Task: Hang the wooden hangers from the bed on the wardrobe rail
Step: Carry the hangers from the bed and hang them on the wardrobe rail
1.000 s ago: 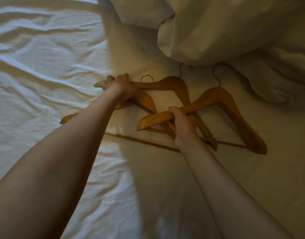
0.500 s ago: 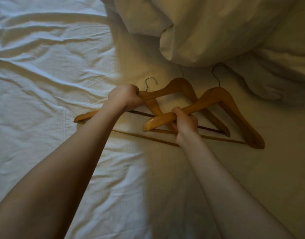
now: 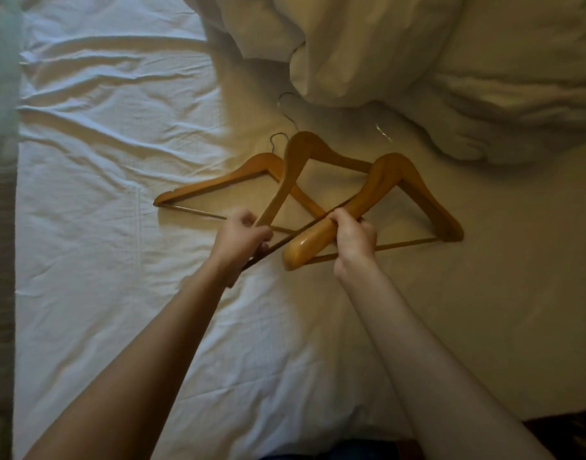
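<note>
Three wooden hangers with metal hooks overlap on the white bed sheet [image 3: 102, 161]. My left hand [image 3: 240, 237] is closed around the lower arm end of the middle hanger [image 3: 296, 157], which is lifted and tilted over the others. My right hand [image 3: 353, 234] grips the left arm of the right hanger [image 3: 414, 187], near its rounded end. The left hanger [image 3: 218, 185] lies flat on the sheet, untouched, its bar passing under my left hand. The wardrobe rail is out of sight.
A rumpled white duvet [image 3: 401, 51] is heaped at the back right, just beyond the hanger hooks. The bed's left edge [image 3: 16, 260] borders a dim strip of floor. The mattress's near right corner [image 3: 550, 413] ends above dark floor.
My left hand has slid down and toward me with the middle hanger, swinging it upright across the others. My right hand has kept its grip and drawn the right hanger a little closer.
</note>
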`<control>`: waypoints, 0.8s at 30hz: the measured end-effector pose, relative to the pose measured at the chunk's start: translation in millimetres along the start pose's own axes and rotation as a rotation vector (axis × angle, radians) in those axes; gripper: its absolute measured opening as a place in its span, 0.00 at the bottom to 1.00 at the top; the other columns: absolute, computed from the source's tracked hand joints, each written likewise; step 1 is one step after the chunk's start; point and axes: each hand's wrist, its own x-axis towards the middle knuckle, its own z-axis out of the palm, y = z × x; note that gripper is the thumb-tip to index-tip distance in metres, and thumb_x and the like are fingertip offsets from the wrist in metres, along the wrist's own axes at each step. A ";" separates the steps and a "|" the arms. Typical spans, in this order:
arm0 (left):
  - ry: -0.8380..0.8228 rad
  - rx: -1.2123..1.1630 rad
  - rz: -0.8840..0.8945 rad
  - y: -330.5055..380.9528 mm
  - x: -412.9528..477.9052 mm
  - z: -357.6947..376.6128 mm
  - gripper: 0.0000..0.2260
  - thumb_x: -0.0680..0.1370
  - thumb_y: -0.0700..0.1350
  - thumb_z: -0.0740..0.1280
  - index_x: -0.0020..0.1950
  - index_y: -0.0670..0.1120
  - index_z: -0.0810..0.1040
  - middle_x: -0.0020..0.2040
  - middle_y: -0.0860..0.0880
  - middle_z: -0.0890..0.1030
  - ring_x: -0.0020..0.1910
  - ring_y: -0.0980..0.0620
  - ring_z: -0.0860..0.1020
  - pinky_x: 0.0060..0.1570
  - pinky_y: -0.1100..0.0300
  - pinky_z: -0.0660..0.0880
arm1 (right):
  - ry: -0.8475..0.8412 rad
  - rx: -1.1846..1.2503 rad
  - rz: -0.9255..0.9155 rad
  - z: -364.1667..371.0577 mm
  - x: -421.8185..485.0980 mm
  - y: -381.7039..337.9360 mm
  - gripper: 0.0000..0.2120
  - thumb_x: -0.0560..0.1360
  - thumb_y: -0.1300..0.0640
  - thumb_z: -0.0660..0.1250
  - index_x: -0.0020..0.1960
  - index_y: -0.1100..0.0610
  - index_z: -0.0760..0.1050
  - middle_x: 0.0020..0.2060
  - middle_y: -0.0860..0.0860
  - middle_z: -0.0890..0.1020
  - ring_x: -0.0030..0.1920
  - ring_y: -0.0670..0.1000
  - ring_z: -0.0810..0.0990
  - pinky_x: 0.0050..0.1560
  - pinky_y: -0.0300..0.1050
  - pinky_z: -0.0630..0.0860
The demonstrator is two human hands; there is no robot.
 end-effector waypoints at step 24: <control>0.184 -0.117 0.100 -79.9 -218.8 65.7 0.08 0.75 0.39 0.65 0.53 0.41 0.75 0.42 0.47 0.79 0.41 0.53 0.78 0.37 0.63 0.73 | 0.098 0.015 -0.282 -174.1 -109.5 94.2 0.17 0.67 0.59 0.71 0.54 0.61 0.74 0.45 0.56 0.80 0.41 0.51 0.78 0.42 0.44 0.74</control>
